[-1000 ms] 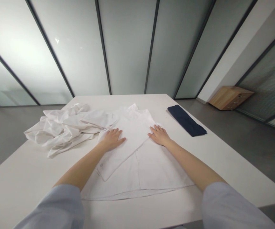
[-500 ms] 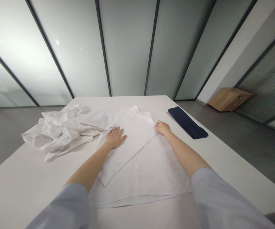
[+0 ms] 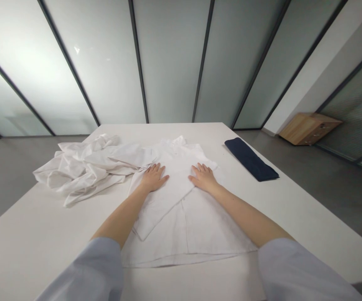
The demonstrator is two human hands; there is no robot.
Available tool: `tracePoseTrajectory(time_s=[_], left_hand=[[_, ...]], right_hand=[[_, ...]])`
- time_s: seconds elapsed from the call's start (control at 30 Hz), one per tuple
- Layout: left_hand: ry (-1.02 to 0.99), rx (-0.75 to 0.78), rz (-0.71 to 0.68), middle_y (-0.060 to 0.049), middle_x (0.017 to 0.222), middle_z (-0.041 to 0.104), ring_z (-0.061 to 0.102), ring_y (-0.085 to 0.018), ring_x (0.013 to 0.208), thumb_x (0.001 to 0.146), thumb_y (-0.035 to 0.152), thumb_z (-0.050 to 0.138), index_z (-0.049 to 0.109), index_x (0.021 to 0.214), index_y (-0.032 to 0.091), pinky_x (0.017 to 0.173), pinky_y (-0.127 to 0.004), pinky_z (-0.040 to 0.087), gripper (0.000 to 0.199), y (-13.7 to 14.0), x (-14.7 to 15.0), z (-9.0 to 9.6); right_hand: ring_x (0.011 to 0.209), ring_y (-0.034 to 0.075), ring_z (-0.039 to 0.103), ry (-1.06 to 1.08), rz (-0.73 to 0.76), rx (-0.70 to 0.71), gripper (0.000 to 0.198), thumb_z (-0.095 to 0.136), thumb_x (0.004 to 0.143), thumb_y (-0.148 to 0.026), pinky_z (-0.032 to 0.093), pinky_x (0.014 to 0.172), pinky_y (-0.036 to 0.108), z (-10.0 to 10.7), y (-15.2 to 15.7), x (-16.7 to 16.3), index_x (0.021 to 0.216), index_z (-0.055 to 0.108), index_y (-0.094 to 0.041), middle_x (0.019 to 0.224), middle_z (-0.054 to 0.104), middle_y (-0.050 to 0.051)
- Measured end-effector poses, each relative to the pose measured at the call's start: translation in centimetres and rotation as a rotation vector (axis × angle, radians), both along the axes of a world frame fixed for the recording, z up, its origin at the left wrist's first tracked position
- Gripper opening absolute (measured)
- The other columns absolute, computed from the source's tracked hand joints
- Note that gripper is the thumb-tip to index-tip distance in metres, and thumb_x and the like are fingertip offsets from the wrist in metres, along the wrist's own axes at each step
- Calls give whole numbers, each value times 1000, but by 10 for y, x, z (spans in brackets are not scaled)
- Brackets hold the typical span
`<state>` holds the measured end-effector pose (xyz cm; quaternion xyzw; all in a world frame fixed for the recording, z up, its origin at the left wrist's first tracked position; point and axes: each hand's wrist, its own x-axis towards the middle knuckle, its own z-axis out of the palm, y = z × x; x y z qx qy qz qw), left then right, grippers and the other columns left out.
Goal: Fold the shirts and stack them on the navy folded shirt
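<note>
A white shirt (image 3: 171,209) lies spread on the table, its collar at the far end and its hem towards me. One sleeve is folded slantwise across its front. My left hand (image 3: 153,178) rests flat on the left part of the shirt, fingers spread. On the right part, my right hand (image 3: 203,177) also lies flat with its fingers apart, over the upper edge of the folded sleeve. Neither hand grips the cloth.
A crumpled heap of white cloth (image 3: 86,167) lies to the left, touching the shirt. Folded dark blue cloth (image 3: 251,159) sits near the right edge of the white table (image 3: 300,221). Beyond stand frosted glass panels (image 3: 171,62) and a wooden cabinet (image 3: 306,127).
My right hand has let go of the shirt's right edge and moved left, now flat on the cloth with fingers spread. My left hand stays flat in nearly the same place.
</note>
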<state>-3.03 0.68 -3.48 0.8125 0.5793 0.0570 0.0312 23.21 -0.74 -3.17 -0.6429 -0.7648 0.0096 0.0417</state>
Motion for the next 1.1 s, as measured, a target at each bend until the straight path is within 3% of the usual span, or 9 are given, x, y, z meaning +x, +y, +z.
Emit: tracePoseTrajectory(time_s=[0.27, 0.4, 0.53, 0.63, 0.7, 0.87, 1.1], left_hand=[[-143, 88, -80, -10, 138, 54, 46, -23, 129, 90, 39, 41, 56, 127, 18, 110, -37, 33, 45, -2, -10, 3], [-228, 190, 27, -9, 118, 64, 56, -23, 113, 89, 28, 40, 62, 115, 18, 102, -37, 41, 36, -2, -14, 11], [-188, 362, 291, -12, 122, 60, 51, -29, 115, 89, 26, 39, 62, 118, 19, 98, -44, 41, 37, -2, -24, 19], [-115, 392, 387, -15, 137, 50, 42, -34, 125, 86, 29, 44, 58, 125, 18, 99, -51, 38, 43, -2, -33, 19], [-83, 344, 402, -17, 136, 52, 42, -36, 124, 83, 31, 47, 58, 125, 17, 96, -53, 39, 45, 0, -38, 16], [-107, 287, 423, -14, 107, 67, 55, -32, 105, 85, 30, 42, 70, 106, 19, 89, -46, 44, 36, 8, -44, 12], [-343, 401, 386, -12, 97, 67, 59, -26, 97, 87, 29, 39, 68, 94, 16, 93, -40, 43, 32, 13, -46, 13]], right_hand=[[140, 32, 27, 41, 17, -32, 60, 34, 93, -55, 22, 111, 48, -5, -3, 4, 144, 40, -23, 154, 32, 12], [140, 32, 28, 52, 17, -37, 59, 37, 93, -56, 22, 111, 48, -4, -3, 4, 142, 42, -25, 153, 33, 12], [140, 32, 28, 57, 22, -41, 59, 38, 93, -55, 22, 111, 47, -3, -4, 4, 142, 43, -24, 153, 33, 13], [140, 32, 28, 57, 27, -50, 59, 38, 93, -54, 23, 111, 47, -1, -5, 3, 143, 42, -22, 153, 32, 13], [140, 32, 27, 58, 26, -52, 59, 39, 93, -52, 23, 111, 47, -1, -5, 3, 143, 42, -21, 153, 32, 14], [140, 31, 28, 60, 30, -32, 57, 39, 93, -53, 22, 111, 47, -2, -6, 4, 142, 43, -24, 153, 33, 12], [140, 31, 28, 75, 28, -42, 57, 39, 93, -53, 22, 111, 48, -2, -4, 4, 142, 43, -23, 153, 33, 12]])
